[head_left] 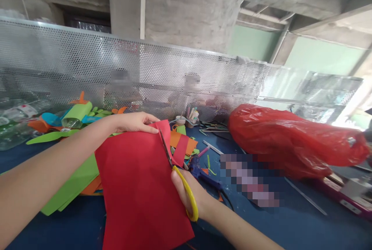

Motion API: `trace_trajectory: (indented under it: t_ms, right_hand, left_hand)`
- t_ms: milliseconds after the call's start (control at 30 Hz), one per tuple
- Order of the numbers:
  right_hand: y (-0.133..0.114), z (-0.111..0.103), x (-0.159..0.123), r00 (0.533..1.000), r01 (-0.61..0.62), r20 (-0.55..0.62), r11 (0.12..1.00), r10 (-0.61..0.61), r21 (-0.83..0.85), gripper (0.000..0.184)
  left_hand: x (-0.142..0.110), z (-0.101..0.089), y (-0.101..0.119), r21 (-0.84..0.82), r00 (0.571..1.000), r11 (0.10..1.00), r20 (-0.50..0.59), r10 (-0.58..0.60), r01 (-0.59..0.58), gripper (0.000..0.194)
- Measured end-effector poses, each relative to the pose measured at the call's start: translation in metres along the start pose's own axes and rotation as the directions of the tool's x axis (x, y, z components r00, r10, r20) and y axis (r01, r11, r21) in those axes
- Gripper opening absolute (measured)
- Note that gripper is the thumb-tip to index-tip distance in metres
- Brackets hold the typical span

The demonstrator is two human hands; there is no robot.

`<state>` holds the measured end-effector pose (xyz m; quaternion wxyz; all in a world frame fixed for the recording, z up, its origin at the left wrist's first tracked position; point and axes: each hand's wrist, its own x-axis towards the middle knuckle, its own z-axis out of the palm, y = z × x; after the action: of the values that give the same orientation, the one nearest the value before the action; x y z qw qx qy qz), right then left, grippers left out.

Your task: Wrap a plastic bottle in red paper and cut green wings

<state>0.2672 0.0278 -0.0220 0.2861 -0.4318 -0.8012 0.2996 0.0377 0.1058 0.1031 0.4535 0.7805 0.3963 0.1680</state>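
Left hand point(134, 122) pinches the far edge of a red felt sheet point(139, 188), fingers curled over its top, holding it raised above the blue table point(290, 226); right hand point(188, 196) grips yellow-handled scissors point(179, 176), fingers through the loops, blades partly closed inside a cut running down from the sheet's upper edge; a narrow red strip point(180, 150) hangs beside the blades; green foam sheets point(72, 184) lie under the red one at left; red plastic bag point(290, 141) sits well apart at right; dark blue tool, possibly a glue gun point(203, 172), near the scissors.
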Motion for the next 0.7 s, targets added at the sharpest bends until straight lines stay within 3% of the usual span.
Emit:
trace_trajectory:
  t_ms: [167,700]
  right_hand:
    - [-0.004,-0.002,-0.002,0.999,0.039,0.005,0.999,-0.039,-0.009,0.054]
    - [-0.012,-0.002,-0.004,0.997,0.076,-0.002,0.995,-0.076,0.067,0.059]
  left_hand:
    - [-0.001,-0.001,-0.002,-0.020,0.998,0.998,0.017,-0.059,0.059,0.040]
    - [-0.007,-0.001,-0.006,-0.060,0.997,0.996,0.049,-0.056,0.059,0.040]
